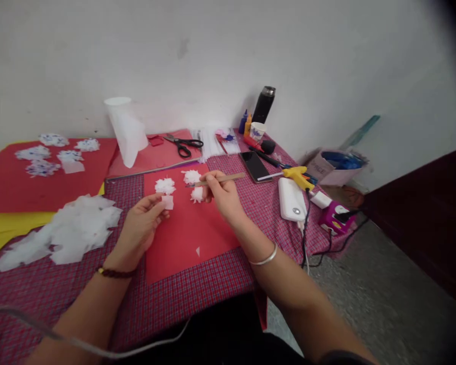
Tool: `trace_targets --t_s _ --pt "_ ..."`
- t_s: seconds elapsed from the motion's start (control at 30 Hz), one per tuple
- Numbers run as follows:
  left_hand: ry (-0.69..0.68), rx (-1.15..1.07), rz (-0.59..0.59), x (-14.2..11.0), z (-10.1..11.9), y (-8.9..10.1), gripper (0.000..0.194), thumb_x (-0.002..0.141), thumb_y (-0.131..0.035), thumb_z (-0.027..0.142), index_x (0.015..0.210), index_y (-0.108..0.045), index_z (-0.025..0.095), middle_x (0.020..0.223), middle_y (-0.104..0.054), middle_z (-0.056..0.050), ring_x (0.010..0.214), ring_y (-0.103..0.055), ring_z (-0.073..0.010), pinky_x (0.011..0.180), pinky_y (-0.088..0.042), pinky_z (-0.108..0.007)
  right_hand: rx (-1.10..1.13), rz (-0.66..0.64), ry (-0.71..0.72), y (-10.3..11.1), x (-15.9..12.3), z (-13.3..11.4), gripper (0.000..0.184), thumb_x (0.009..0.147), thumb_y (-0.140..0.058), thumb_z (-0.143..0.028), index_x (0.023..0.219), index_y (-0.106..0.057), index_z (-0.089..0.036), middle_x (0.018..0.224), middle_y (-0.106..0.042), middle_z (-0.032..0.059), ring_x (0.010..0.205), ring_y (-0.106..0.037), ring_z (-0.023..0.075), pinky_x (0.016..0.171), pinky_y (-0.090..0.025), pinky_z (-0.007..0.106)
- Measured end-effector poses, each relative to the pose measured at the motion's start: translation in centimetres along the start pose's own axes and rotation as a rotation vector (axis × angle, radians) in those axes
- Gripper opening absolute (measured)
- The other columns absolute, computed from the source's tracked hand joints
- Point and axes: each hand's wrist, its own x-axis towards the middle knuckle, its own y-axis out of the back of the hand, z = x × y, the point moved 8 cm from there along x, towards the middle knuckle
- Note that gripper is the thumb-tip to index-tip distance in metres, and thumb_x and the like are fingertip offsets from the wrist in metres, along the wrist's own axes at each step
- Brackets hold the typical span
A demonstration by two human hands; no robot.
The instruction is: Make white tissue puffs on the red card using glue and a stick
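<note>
My left hand (148, 218) pinches a small square of white paper (167, 203) over a red sheet (197, 228). In my right hand (220, 195) is a thin, flat wooden stick (231, 177), with its darkened tip pointing left. Just beyond my hands lie fluffy white paper puffs: one puff (164, 185) near the left hand, another puff (192, 176) behind the stick's tip, and a third puff (196, 194) beside my right fingers. A small white scrap (198, 251) rests on the red sheet nearer to me.
White tissue pieces (85, 223) are heaped at left, below blue-speckled puffs (41, 168). Scissors (184, 144) and a white paper roll (127, 132) lie behind. At right are a phone (254, 166), a yellow glue gun (297, 176), a power bank (291, 198) and cables. A dark bottle (264, 105) stands by the wall.
</note>
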Motion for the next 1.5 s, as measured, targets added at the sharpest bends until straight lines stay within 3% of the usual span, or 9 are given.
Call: trace_targets --t_s 0.13,0.27,0.4,0.53,0.7,0.97,1.33,1.43,1.5 --pt "0.129 -0.055 -0.066 -0.5 -0.8 -0.5 0.028 0.053 -0.087 0.014 0.074 -0.07 0.014 0.071 -0.07 -0.001 0.061 -0.064 -0.0101 0.063 -0.056 -0.021 0.059 0.033 -0.025 -0.1 -0.5 -0.8 0.026 0.092 -0.059 -0.045 0.084 -0.061 -0.02 0.052 -0.057 -0.0063 0.046 -0.052 0.0084 0.044 -0.04 0.021" --pt "0.168 -0.087 -0.19 -1.2 -0.6 -1.4 0.025 0.057 -0.089 0.019 0.072 -0.07 0.014 0.082 -0.074 -0.003 0.072 -0.068 -0.0118 0.071 -0.057 -0.022 0.096 0.097 -0.098 0.2 -0.8 -0.6 0.025 0.089 -0.063 -0.044 0.082 -0.061 -0.019 0.051 -0.058 -0.0058 0.044 -0.052 0.0084 0.044 -0.039 0.02" --pt "0.247 -0.129 -0.298 -1.9 -0.8 -2.4 0.025 0.062 -0.089 0.022 0.07 -0.066 0.017 0.078 -0.073 -0.002 0.066 -0.066 -0.0109 0.063 -0.053 -0.02 0.14 0.166 -0.177 0.6 -1.1 0.7 0.025 0.087 -0.067 -0.043 0.082 -0.064 -0.018 0.05 -0.058 -0.0055 0.043 -0.051 0.0083 0.045 -0.039 0.02" --pt "0.31 -0.152 -0.302 -1.8 -1.7 -2.3 0.026 0.064 -0.09 0.026 0.073 -0.067 0.017 0.065 -0.068 0.001 0.055 -0.06 -0.0084 0.054 -0.047 -0.018 0.152 0.233 -0.286 0.8 -1.8 2.7 0.023 0.087 -0.068 -0.041 0.082 -0.064 -0.019 0.049 -0.058 -0.0052 0.043 -0.05 0.0088 0.047 -0.042 0.021" --pt "0.336 -0.181 -0.303 -1.7 -2.6 -2.1 0.024 0.066 -0.089 0.029 0.08 -0.075 0.016 0.066 -0.068 -0.002 0.058 -0.059 -0.0094 0.059 -0.046 -0.022 0.143 0.222 -0.43 0.3 -2.9 4.8 0.028 0.084 -0.072 -0.047 0.083 -0.065 -0.02 0.049 -0.058 -0.004 0.044 -0.052 0.0104 0.045 -0.041 0.021" --pt "0.272 -0.151 -0.308 -1.5 -2.6 -2.2 0.027 0.068 -0.086 0.038 0.069 -0.07 0.016 0.064 -0.063 -0.002 0.055 -0.053 -0.0105 0.057 -0.039 -0.027 0.119 0.116 -0.501 -0.5 -4.0 5.6 0.026 0.087 -0.069 -0.047 0.087 -0.069 -0.022 0.056 -0.06 -0.0012 0.047 -0.052 0.0111 0.048 -0.043 0.023" --pt "0.105 0.012 -0.329 -1.4 -1.5 -2.6 0.032 0.068 -0.081 0.042 0.065 -0.062 0.017 0.064 -0.056 0.0 0.061 -0.049 -0.012 0.064 -0.039 -0.029 0.089 0.061 -0.373 -1.6 -3.7 3.8 0.028 0.084 -0.072 -0.047 0.087 -0.068 -0.02 0.057 -0.061 -0.0022 0.046 -0.053 0.01 0.048 -0.042 0.022" --pt "0.025 0.111 -0.311 -1.2 0.1 -2.1 0.031 0.071 -0.077 0.041 0.06 -0.06 0.017 0.06 -0.055 0.0 0.058 -0.047 -0.0116 0.061 -0.036 -0.028 0.081 0.062 -0.331 -1.6 -3.5 3.5 0.026 0.084 -0.071 -0.046 0.087 -0.067 -0.02 0.058 -0.062 -0.0021 0.045 -0.052 0.01 0.047 -0.042 0.022" --pt "-0.022 0.154 -0.292 -1.0 2.5 -0.8 0.029 0.072 -0.076 0.039 0.06 -0.059 0.018 0.059 -0.055 0.001 0.057 -0.048 -0.0115 0.06 -0.036 -0.028 0.075 0.054 -0.315 -1.6 -3.2 3.7 0.026 0.083 -0.072 -0.045 0.086 -0.067 -0.019 0.058 -0.062 -0.0021 0.044 -0.05 0.0097 0.048 -0.043 0.023"
